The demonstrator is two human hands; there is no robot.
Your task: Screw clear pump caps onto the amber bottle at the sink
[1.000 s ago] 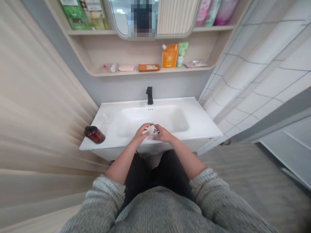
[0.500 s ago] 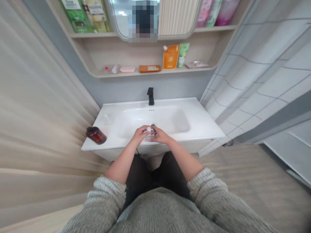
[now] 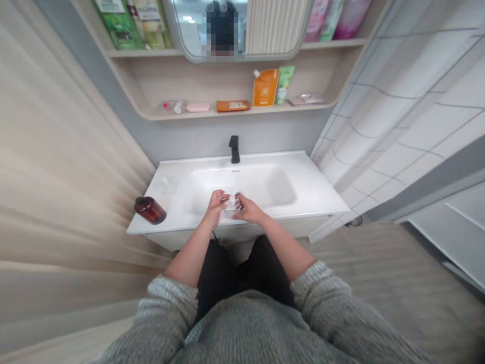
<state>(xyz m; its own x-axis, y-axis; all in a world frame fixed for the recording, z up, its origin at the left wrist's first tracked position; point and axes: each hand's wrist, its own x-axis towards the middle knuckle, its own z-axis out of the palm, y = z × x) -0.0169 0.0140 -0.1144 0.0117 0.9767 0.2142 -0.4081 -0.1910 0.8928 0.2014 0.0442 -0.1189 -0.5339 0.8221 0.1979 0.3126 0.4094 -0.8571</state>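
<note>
Over the front rim of the white sink [image 3: 242, 177], a small clear bottle with a whitish top [image 3: 232, 206] stands between my hands. My right hand [image 3: 248, 210] is closed around its right side. My left hand [image 3: 215, 208] is at the bottle's left, its fingers spread near the top; whether a fingertip touches it I cannot tell. The fine shape of the bottle's top is too small and blurred to make out. A dark brown bottle with a black neck [image 3: 150, 210] is on the counter to the left.
A black faucet [image 3: 235, 150] rises behind the basin. On the left of the counter lies a faint clear object [image 3: 166, 185]. Above, a shelf [image 3: 197, 116] holds an orange pouch [image 3: 265, 88], a green tube [image 3: 285, 85] and small items below a mirror [image 3: 273, 30].
My left hand has loosened from the bottle's top and shifted a little left, its fingers opening. My right hand still grips the bottle. The view has moved slightly.
</note>
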